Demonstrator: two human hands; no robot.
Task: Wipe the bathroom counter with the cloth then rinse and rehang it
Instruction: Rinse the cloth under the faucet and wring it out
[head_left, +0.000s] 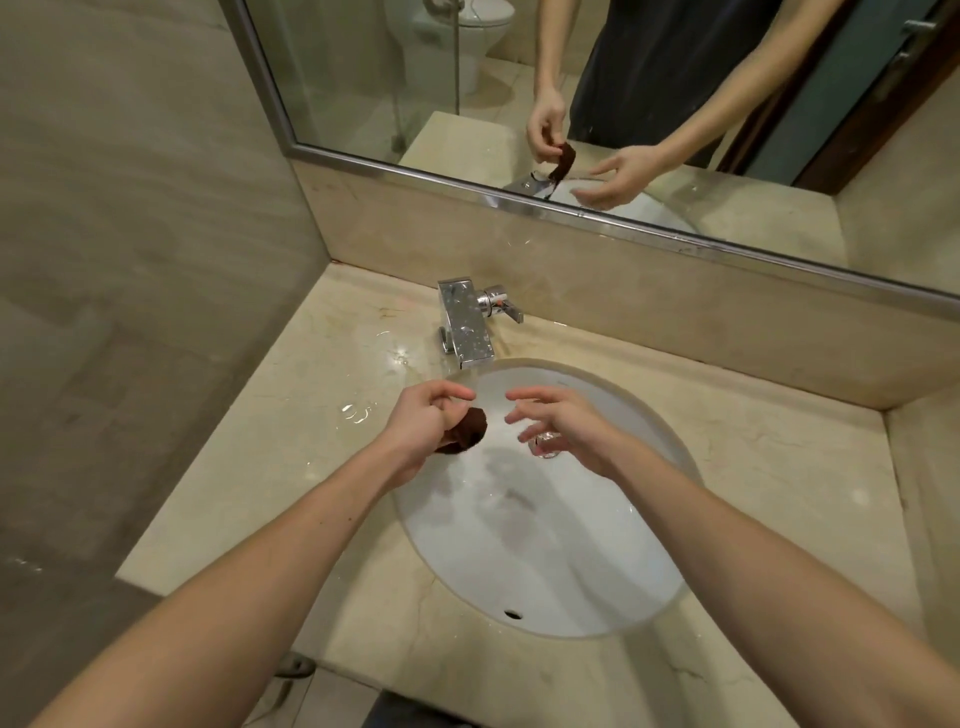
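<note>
Beige marble tabletop (249, 467) glistens wet beside the white oval basin (545, 561). Left hand (423, 426) pinches the small dark-brown cloth (465, 430) over the bowl, likely so drips fall inside; right hand (566, 428), fingers (524, 396) spread, reaches toward it.

**A:** Starting on the counter (249, 467): beige veined stone, polished, catching glare, with a wet film towards its back left corner.
**B:** The basin (571, 571) sunk into it is white ceramic, smooth and glossy, with a watery sheen across the bowl.
**A:** The faucet (465, 332) at the counter's back edge is bright chrome metal, mirror-finished and speckled with pale spots.
**B:** Then the cloth (467, 428), dark brown fabric, matt, soft and crumpled.
**A:** Above that, the mirror (363, 78) is slick glass in a shiny metal frame (519, 200).
**B:** And the side wall (130, 208) is smooth beige stone with a duller sheen.
</note>
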